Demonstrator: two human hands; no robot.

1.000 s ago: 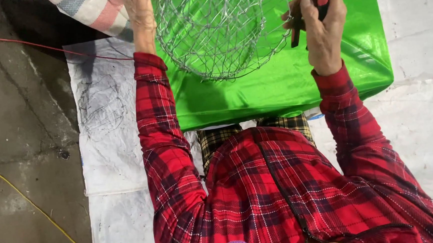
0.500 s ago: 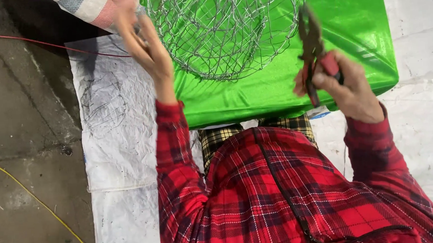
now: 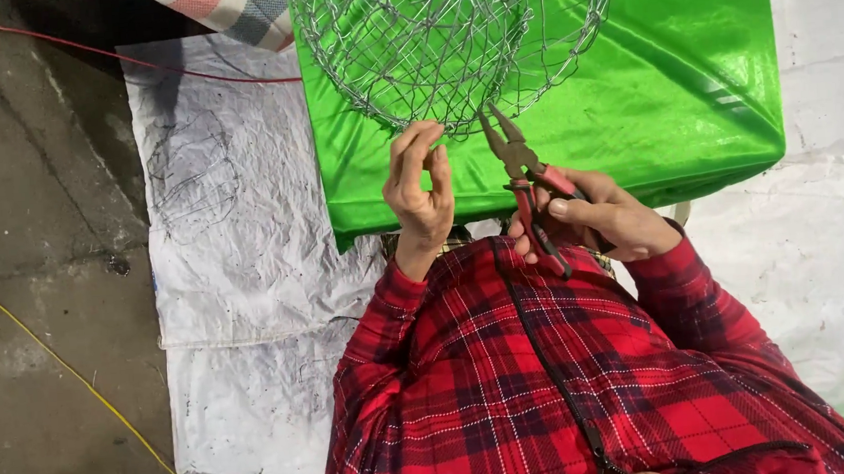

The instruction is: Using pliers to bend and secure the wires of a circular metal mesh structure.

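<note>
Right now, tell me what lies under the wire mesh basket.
The wire mesh basket rests on a shiny green sheet, visible through the mesh. What the sheet covers is hidden.

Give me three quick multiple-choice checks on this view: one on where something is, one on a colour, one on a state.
1. Where does the wire mesh basket sit?
A. On the green sheet
B. On the bare concrete
C. In the person's lap

2. What colour are the handles of the pliers?
A. Blue
B. Red
C. Yellow

3. How do the plier jaws stand?
A. Clamped shut, far from the mesh
B. Lying unheld on the sheet
C. Parted, tips at the basket's lower rim

Answers:
1 A: the basket rests on the shiny green sheet, above both hands in the picture.
2 B: red grips show in the right hand.
3 C: the two tips spread apart right at the rim, near the left hand, whose fingers touch the wire.
</note>
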